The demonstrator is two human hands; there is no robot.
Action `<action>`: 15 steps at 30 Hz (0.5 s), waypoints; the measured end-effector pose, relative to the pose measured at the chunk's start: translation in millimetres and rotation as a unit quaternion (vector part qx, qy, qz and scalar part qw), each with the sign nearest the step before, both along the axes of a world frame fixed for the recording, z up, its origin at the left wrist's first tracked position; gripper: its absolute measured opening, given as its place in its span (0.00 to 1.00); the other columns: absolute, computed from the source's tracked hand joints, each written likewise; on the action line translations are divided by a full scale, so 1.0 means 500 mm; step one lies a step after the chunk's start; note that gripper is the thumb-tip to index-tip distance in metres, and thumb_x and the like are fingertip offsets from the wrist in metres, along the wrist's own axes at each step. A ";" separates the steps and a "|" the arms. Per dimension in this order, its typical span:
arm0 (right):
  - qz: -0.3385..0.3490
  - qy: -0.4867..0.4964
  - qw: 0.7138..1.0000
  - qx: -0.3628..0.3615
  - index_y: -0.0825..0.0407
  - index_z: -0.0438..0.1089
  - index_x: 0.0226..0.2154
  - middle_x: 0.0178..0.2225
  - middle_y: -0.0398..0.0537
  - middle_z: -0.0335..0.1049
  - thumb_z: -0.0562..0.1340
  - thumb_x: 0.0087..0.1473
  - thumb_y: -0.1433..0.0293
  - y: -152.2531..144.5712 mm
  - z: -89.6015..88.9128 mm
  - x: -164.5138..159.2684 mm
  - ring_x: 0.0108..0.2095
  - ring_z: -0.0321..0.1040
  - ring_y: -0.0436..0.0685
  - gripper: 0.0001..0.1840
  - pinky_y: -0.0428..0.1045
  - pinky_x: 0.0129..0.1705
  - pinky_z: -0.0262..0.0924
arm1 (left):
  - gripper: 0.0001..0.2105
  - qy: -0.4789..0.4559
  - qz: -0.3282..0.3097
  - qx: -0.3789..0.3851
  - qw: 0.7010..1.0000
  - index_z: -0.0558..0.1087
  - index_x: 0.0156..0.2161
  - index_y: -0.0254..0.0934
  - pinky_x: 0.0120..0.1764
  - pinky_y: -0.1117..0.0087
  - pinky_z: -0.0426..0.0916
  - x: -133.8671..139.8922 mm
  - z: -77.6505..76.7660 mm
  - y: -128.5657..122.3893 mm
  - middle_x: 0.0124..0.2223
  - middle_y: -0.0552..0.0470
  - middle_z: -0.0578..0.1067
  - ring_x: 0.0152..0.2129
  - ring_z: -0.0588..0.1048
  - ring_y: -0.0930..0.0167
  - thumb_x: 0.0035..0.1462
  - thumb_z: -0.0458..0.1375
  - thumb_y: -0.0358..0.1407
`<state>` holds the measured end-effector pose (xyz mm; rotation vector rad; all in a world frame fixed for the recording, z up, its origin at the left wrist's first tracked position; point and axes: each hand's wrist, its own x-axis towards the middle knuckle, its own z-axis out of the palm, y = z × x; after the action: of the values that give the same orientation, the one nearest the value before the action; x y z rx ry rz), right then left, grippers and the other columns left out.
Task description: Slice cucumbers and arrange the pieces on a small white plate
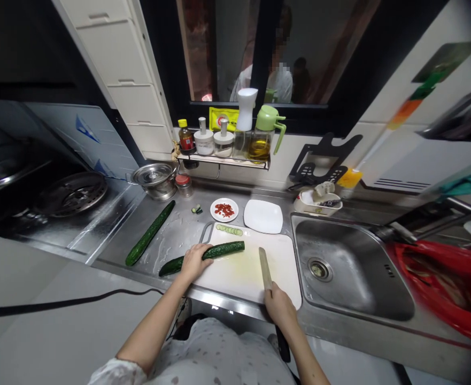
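Observation:
A white cutting board (pixel 247 275) lies on the steel counter in front of me. A long green cucumber (pixel 223 249) rests across its left side, cut end to the right. My left hand (pixel 194 261) presses down on the cucumber's middle. My right hand (pixel 280 308) grips a knife (pixel 264 269) by the handle, blade lying flat on the board, apart from the cucumber. Several thin cucumber slices (pixel 229 230) sit in a row at the board's far edge.
A second whole cucumber (pixel 149 233) lies on the wet counter to the left. Behind the board stand a small dish of red chilli (pixel 224 209) and a white plate (pixel 263 216). A steel sink (pixel 347 272) is on the right, a pot (pixel 155 179) and stove at left.

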<state>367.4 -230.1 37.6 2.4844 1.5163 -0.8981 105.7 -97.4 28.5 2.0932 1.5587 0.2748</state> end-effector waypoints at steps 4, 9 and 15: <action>0.001 -0.002 1.000 -0.002 0.53 0.64 0.45 0.40 0.57 0.73 0.43 0.59 0.68 0.001 0.000 -0.001 0.40 0.70 0.60 0.19 0.49 0.34 0.55 | 0.23 -0.017 0.051 0.028 0.998 0.68 0.55 0.46 0.52 0.66 0.62 -0.030 0.005 0.030 0.52 0.50 0.72 0.50 0.69 0.64 0.52 0.62 0.38; 0.003 0.000 1.000 0.000 0.54 0.65 0.46 0.40 0.58 0.73 0.43 0.59 0.68 0.000 0.003 -0.003 0.40 0.70 0.60 0.20 0.49 0.35 0.56 | 0.22 0.006 0.135 0.053 0.989 0.68 0.54 0.44 0.52 0.67 0.62 -0.074 -0.002 0.070 0.51 0.50 0.73 0.49 0.69 0.63 0.53 0.61 0.39; -0.002 0.001 1.000 -0.002 0.55 0.65 0.46 0.41 0.58 0.73 0.44 0.58 0.69 0.001 0.007 -0.003 0.41 0.70 0.60 0.20 0.49 0.36 0.56 | 0.23 0.069 0.206 0.040 0.975 0.67 0.56 0.44 0.49 0.65 0.62 -0.105 -0.018 0.109 0.51 0.46 0.72 0.50 0.69 0.61 0.53 0.60 0.41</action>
<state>365.7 -229.6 41.0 2.4861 1.5089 -0.9043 53.4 -43.2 19.3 1.8611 2.0957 0.3463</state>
